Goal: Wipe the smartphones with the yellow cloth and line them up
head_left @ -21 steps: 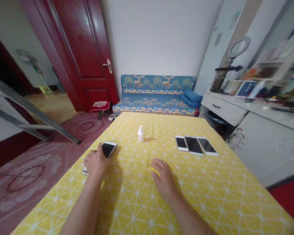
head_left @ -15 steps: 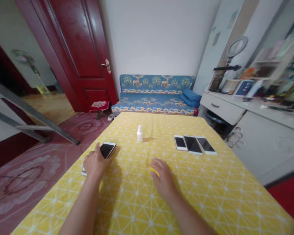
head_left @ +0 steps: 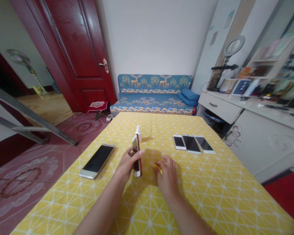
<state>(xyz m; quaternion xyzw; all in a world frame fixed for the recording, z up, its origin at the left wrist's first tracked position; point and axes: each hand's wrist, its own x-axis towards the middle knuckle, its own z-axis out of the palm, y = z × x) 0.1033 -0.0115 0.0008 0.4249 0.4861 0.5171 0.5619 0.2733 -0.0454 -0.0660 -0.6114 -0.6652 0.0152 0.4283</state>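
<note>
My left hand [head_left: 127,163] grips a smartphone [head_left: 138,160] with a red edge and holds it on its side edge, tilted up off the table, near the middle. Close by on the right, my right hand [head_left: 167,173] has its fingers curled round a yellow cloth [head_left: 157,165], which partly blends with the tablecloth. To the left lies a larger smartphone [head_left: 97,161] with a dark screen facing up. Just behind the held phone stands a white spray bottle [head_left: 138,131], its lower part partly covered by the phone.
Three smartphones, among them a middle one [head_left: 191,144], lie side by side at the right on the yellow patterned tablecloth [head_left: 147,209]. Beyond the table is a blue sofa [head_left: 152,99]. A white cabinet [head_left: 264,137] stands at the right, a metal ladder [head_left: 31,129] at the left.
My left hand has picked up the upper phone from the left and brought it right to the middle, uncovering the larger phone beneath. My right hand has moved slightly, still with the yellow cloth.
</note>
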